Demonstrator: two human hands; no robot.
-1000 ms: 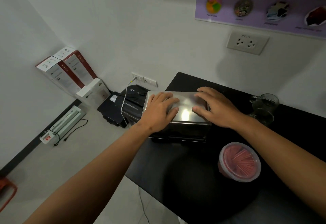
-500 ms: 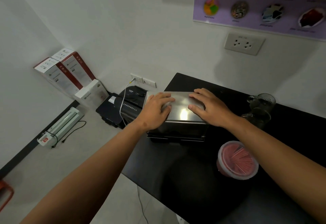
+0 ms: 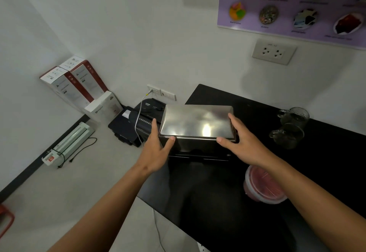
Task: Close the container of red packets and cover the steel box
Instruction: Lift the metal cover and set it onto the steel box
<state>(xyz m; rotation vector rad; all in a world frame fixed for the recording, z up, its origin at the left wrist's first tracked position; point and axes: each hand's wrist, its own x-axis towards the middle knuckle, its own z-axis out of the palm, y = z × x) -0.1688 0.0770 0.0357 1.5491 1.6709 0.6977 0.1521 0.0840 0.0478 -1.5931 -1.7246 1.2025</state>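
Observation:
A steel box [image 3: 198, 147] stands at the left end of the black table [image 3: 213, 216], with its shiny flat lid [image 3: 195, 122] lying on top. My left hand [image 3: 156, 151] is at the lid's left end, thumb tip on the front left corner, fingers along the side. At the right end is my right hand [image 3: 244, 142], thumb at the front right corner. Both hands have their fingers spread and only touch the edges. The round container of red packets [image 3: 261, 187] sits near the front right with a clear lid on it, partly hidden by my right forearm.
Two glass mugs [image 3: 291, 127] stand at the back right of the table. On the floor to the left are a black shredder [image 3: 146, 114] with a white cable, white-and-red cartons [image 3: 79, 82] and a laminator [image 3: 70, 139]. A wall socket [image 3: 274, 52] is above the table.
Both hands have slid off the top of the lid, outward to its left and right ends. The lid stays flat on the box.

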